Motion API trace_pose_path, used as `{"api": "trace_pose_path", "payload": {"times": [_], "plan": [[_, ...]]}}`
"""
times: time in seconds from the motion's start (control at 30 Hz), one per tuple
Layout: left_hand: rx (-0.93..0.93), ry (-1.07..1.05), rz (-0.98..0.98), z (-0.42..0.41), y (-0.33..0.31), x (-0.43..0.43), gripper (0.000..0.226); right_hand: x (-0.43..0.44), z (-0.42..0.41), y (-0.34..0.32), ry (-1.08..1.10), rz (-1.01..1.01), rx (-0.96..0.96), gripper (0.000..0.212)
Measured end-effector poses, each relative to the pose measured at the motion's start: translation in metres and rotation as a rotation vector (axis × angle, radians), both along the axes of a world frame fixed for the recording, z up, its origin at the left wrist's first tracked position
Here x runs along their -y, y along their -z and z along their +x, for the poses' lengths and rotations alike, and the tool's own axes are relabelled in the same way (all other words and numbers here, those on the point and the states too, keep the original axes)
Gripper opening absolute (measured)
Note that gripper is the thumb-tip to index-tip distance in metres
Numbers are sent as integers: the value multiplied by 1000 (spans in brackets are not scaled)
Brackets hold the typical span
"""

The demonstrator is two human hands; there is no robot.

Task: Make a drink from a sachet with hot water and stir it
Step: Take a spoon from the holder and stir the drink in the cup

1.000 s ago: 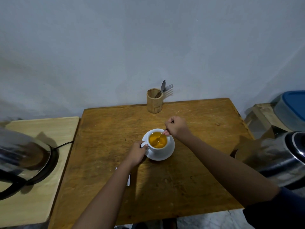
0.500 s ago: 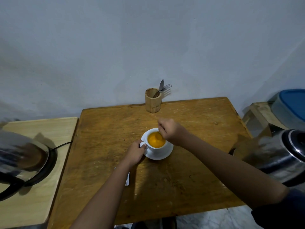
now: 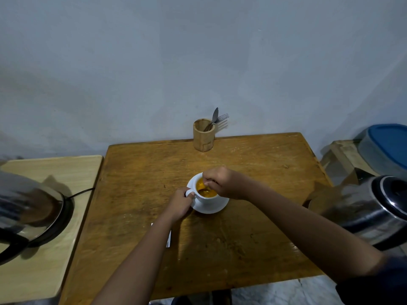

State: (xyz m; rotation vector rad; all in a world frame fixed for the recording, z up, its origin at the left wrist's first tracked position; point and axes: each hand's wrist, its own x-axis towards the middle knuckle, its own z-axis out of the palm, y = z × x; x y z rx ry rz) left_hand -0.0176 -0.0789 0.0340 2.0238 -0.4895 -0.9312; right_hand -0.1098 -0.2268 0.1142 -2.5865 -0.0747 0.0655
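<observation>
Worn wooden table (image 3: 136,194) against grey wall, left hand (image 3: 179,202) pinching white cup (image 3: 206,199) handle, right hand (image 3: 222,183) clenched on spoon (image 3: 204,191) dipped in orange drink (image 3: 203,189), cup on saucer (image 3: 211,208) mid-table, white sachet (image 3: 169,237) under left forearm.

A worn brown wooden table (image 3: 253,164) stands against a plain pale grey-blue plastered wall (image 3: 198,51), with a lighter, pale wooden side table (image 3: 55,170) butted against its left edge. To the right sits a low wooden stool (image 3: 343,150). Grey marbled floor (image 3: 286,291) shows below the table's near edge. Lighting is dim and even.
</observation>
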Motion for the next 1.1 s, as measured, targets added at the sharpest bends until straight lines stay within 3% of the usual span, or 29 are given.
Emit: {"api": "trace_pose_path", "payload": {"times": [0.17,0.37,0.53,1.1], "plan": [[2,0,3,-1,-1,-1,26,-1,2,7,4,-59,61,15],[5,1,-5,-2,-1,0,20,3,4,9,4,-138,66,17],[26,4,17,-1,-1,0,27,10,4,-1,-10,-209,-50,19],[13,2,24,-1,1,-1,27,-7,7,0,45,-112,-82,16]]}}
